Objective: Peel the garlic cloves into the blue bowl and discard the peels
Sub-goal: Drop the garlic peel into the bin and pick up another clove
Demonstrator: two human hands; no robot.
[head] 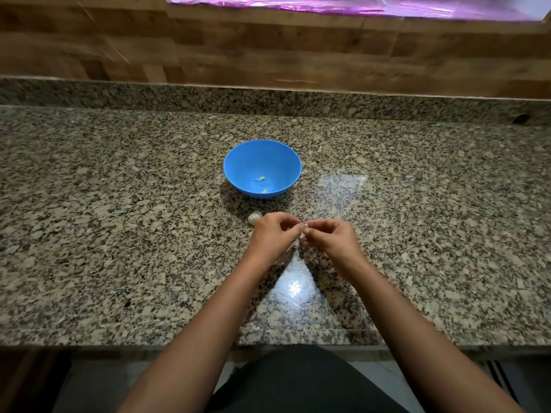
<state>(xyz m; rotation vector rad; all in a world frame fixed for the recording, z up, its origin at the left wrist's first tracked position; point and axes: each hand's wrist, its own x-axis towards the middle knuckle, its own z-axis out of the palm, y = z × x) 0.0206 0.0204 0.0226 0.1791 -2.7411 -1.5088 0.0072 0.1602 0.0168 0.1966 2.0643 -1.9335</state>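
Note:
A blue bowl (pixel 262 150) stands on the granite counter, with two small pale garlic pieces (pixel 262 179) lying inside. Just in front of it, my left hand (pixel 272 236) and my right hand (pixel 331 238) meet fingertip to fingertip above the counter. Both pinch a small garlic clove (pixel 303 232) between them; most of the clove is hidden by the fingers. A white garlic bulb (pixel 254 217) lies on the counter, touching the far left side of my left hand. Thin pale peels (pixel 290 248) lie under my hands.
The speckled granite counter (pixel 119 219) runs wide to both sides, with a raised granite ledge and a wooden wall (pixel 268 49) behind. The counter's front edge (pixel 298 342) is close to my body. More peel scraps (pixel 329 269) lie beside my right wrist.

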